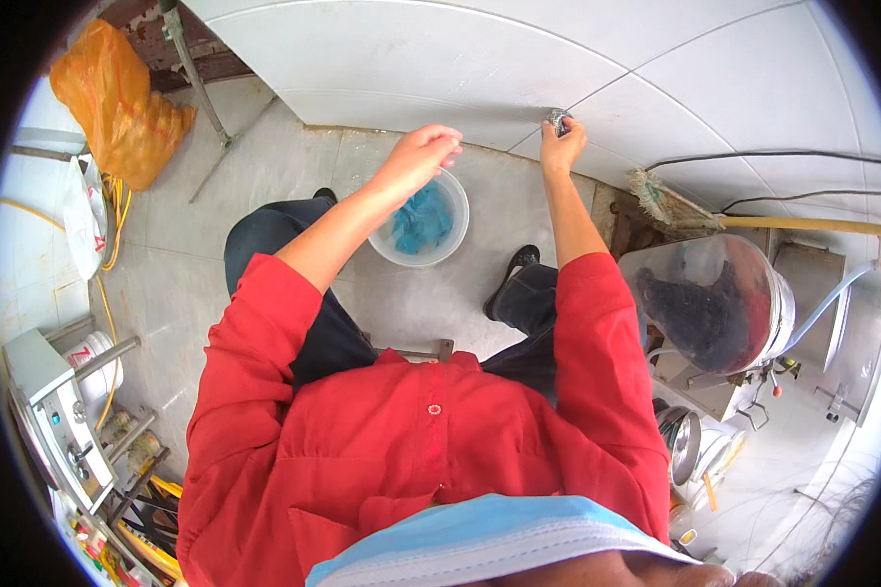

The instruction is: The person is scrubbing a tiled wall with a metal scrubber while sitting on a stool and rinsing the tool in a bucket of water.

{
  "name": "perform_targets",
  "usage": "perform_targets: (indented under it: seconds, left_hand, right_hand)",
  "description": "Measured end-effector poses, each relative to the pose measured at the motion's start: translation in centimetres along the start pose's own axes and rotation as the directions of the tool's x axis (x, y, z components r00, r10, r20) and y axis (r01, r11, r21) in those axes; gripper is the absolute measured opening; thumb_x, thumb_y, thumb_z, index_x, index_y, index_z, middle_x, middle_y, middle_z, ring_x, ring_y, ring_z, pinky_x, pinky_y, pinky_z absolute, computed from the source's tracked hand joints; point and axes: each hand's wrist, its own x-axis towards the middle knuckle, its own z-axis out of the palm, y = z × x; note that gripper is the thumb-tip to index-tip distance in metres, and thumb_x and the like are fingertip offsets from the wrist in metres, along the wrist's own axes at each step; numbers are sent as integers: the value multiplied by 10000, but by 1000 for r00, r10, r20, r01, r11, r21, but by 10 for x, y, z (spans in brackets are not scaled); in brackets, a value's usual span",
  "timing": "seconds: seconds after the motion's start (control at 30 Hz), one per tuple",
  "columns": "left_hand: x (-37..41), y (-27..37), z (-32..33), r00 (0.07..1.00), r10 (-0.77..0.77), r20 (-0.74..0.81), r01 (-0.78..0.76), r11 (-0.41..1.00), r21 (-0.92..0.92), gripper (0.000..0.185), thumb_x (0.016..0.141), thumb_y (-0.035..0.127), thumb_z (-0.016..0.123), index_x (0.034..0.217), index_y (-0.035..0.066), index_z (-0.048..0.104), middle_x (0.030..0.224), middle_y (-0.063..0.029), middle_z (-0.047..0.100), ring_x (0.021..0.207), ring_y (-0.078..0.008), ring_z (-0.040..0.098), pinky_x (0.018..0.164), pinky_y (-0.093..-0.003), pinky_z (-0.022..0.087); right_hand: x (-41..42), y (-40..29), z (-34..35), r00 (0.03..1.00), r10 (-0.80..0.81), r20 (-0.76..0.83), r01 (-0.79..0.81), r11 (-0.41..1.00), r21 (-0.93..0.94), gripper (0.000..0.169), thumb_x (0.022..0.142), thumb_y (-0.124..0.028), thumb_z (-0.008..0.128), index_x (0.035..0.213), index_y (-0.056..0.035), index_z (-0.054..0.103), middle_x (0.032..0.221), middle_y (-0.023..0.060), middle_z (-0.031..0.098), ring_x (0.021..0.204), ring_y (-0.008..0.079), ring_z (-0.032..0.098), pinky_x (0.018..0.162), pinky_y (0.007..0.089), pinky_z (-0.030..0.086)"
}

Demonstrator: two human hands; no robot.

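My right hand (565,145) presses a steel wool scrubber (559,121) to the white wall tiles (440,55), near a grout line and low above the floor. My left hand (429,150) is raised over the back rim of a round whitish plastic bucket (461,220), its fingers curled; nothing is plainly seen in them. Inside the bucket lies a blue cloth (424,219), seemingly in water. The bucket stands on the grey tiled floor between my legs.
An orange bag (121,110) hangs at the upper left near a metal stand (198,88). On the right are a brush (668,197) with a yellow handle, black cables along the wall and a large clear-covered container (705,304). A control box (62,422) is at lower left.
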Motion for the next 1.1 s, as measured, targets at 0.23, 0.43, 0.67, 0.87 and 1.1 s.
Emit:
perform_targets:
  seconds: [0.23, 0.43, 0.67, 0.87, 1.1]
  left_hand:
    - [-13, -25, 10, 972, 177, 155, -226, 889, 399, 355, 944, 228, 524, 1213, 10, 600, 1122, -145, 667, 1022, -230, 638, 905, -349, 481]
    - [-19, -8, 0, 979, 205, 13, -194, 904, 382, 341, 942, 229, 539, 1193, 10, 613, 1113, -150, 676, 1043, -245, 636, 909, -361, 483]
    - [-15, -17, -10, 978, 204, -36, -181, 925, 333, 355, 942, 249, 543, 1203, 20, 619, 1124, -137, 675, 1057, -225, 626, 913, -345, 477]
    - [-14, -18, -19, 980, 195, -27, -180, 943, 280, 386, 941, 225, 517, 1242, -7, 586, 1163, -145, 656, 1097, -218, 606, 950, -330, 453]
    - [6, -22, -5, 993, 113, 28, -117, 950, 288, 398, 962, 235, 488, 1291, 19, 554, 1184, -99, 643, 1029, -159, 588, 886, -304, 459]
  right_hand:
    - [-12, -160, -40, 856, -402, -325, 481, 850, 214, 430, 851, -123, 698, 1215, -3, 503, 1165, 173, 433, 1090, 304, 432, 927, 424, 383]
    - [-12, -134, 6, 828, -464, -315, 523, 841, 136, 428, 824, -115, 722, 1199, -49, 526, 1169, 163, 403, 1096, 308, 434, 950, 421, 380]
    - [-26, -68, 19, 963, -259, -69, 263, 963, 56, 402, 864, -138, 677, 1199, -11, 497, 1195, 191, 405, 1082, 318, 469, 961, 418, 406]
    - [59, -20, -64, 863, 302, -405, -205, 942, 266, 439, 937, -172, 580, 1283, 15, 386, 1258, 237, 371, 1049, 315, 518, 893, 467, 484]
    - [80, -13, -24, 748, 455, -483, -190, 844, 501, 356, 964, -108, 518, 1248, 4, 335, 1275, 239, 312, 1055, 330, 513, 865, 457, 485]
